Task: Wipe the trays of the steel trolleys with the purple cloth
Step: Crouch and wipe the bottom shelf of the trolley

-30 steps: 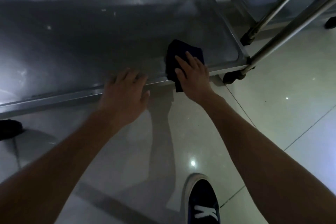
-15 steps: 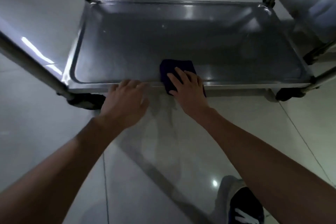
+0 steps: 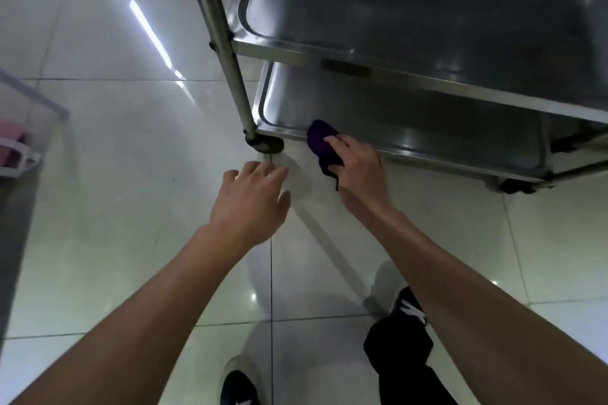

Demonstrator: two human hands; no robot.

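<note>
Right hand [image 3: 357,164] gripping the purple cloth [image 3: 323,144], fingers curled over it, cloth bunched against the front rim of the lower tray [image 3: 427,122], near its left corner. Left hand [image 3: 251,204] relaxed, fingers spread, holding nothing, hovering over the floor [image 3: 115,207] just outside that corner. Upper tray [image 3: 411,10] above it; caster [image 3: 265,143] beneath the corner post [image 3: 227,43].

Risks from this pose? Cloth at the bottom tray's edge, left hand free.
1. The cloth sits on the lower tray's front rim under the right hand; part hangs off, so it may slip floorward.
2. The left hand touches nothing, so the trolley may roll on its caster.
3. The upper tray overhangs: knuckle bump possible.
</note>
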